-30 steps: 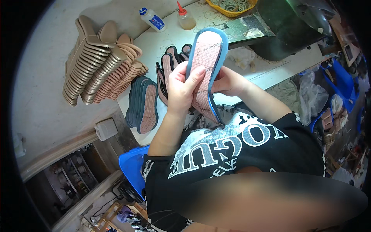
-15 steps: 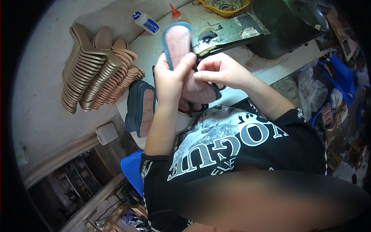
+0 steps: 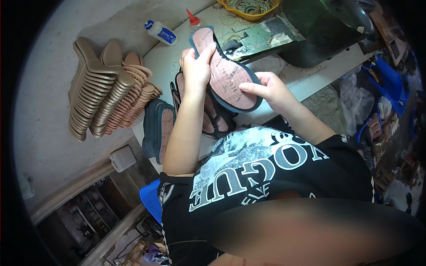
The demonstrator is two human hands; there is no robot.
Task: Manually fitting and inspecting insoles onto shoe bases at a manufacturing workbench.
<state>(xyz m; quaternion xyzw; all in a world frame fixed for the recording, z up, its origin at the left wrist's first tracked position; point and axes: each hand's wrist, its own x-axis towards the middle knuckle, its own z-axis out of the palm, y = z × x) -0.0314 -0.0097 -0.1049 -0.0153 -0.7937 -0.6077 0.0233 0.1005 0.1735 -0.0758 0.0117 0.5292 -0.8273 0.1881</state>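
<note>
Above the table I hold a shoe sole [image 3: 226, 73] in both hands, its pink woven-looking face with dark markings turned up and a dark blue-green rim around it. My left hand [image 3: 195, 66] is closed on the narrower part, thumb on top. Around the wide end, my right hand [image 3: 271, 91] grips the edge, its thumb pressed on the pink face. Partly hidden behind my left forearm lie black-strapped sandals [image 3: 217, 126]. A stack of dark soles [image 3: 155, 128] with a pink face stands left of that forearm.
Rows of nested gold soles [image 3: 91, 95] and pink soles [image 3: 131, 95] lean at the left. At the back are a white bottle [image 3: 160, 33], a red-tipped bottle [image 3: 194, 21] and a yellow basket [image 3: 250, 17] of loops. A green metal plate [image 3: 270, 37] joins a dark rounded body [image 3: 326, 33].
The sole has turned so its pink face shows fully, and its wide end has swung right. My right hand has moved slightly right and down, onto the wide end's edge.
</note>
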